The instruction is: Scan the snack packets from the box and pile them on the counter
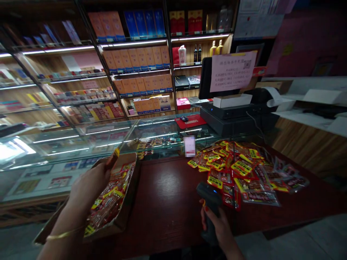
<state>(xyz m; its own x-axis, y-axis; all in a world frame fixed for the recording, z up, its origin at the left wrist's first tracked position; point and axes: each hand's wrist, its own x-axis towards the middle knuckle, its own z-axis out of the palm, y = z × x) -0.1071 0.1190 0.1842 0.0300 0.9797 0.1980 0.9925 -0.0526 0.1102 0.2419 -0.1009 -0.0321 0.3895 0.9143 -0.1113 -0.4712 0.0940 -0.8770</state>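
Note:
My right hand (217,224) is wrapped round the grip of a dark barcode scanner (208,195), with a small blue light showing on its top. At the left, my left hand (94,180) is over an open cardboard box (134,195) of red and yellow snack packets (108,202). Its fingers are closed on a snack packet (115,154), whose yellow end sticks out past them; the hand hides the rest. To the right of the scanner lies a loose pile of similar snack packets (241,168), some in clear wrapping.
Both stand on a dark red wooden table (165,187). Behind it are a glass display counter (151,126), a computer mouse (184,118) on a red mat, a monitor (206,79) with a paper notice, and a black cash drawer (225,119). Shelves of boxes and bottles line the back.

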